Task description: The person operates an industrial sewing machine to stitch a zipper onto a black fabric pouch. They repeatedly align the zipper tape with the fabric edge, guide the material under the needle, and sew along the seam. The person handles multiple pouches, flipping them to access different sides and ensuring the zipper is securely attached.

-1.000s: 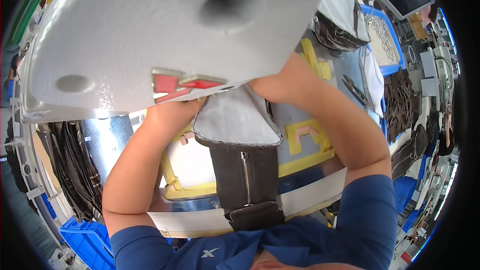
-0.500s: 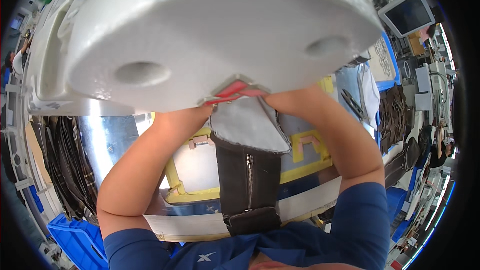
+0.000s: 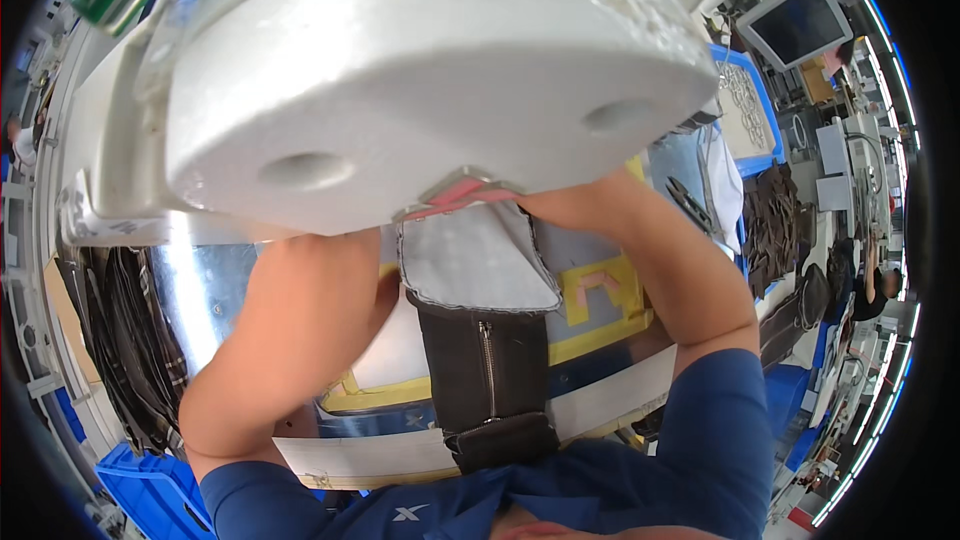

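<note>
A dark fabric piece [image 3: 450, 360] with a metal zipper [image 3: 487, 370] runs from my chest toward the large white machine head [image 3: 430, 120]. It looks like part of a bag, with a pale grey lining flap [image 3: 475, 260] lying over its far end. My left hand [image 3: 350, 260] is left of the flap, smeared by motion, its fingertips hidden beneath the machine head. Right of the flap, my right hand [image 3: 555, 208] reaches under the same head; its fingers are out of sight. What either hand grips cannot be seen.
Yellow tape [image 3: 600, 285] marks the work surface. Dark strips hang at the left [image 3: 125, 340], above a blue crate [image 3: 150, 490]. To the right are black scissors [image 3: 690, 202], white cloth [image 3: 718, 180], a blue tray [image 3: 745, 110] of small rings, brown pieces [image 3: 770, 225] and a screen [image 3: 795, 25].
My left hand has drawn back toward me and left from the flap's edge. The right hand stays under the machine head. The view has shifted slightly, showing more of the machine's top.
</note>
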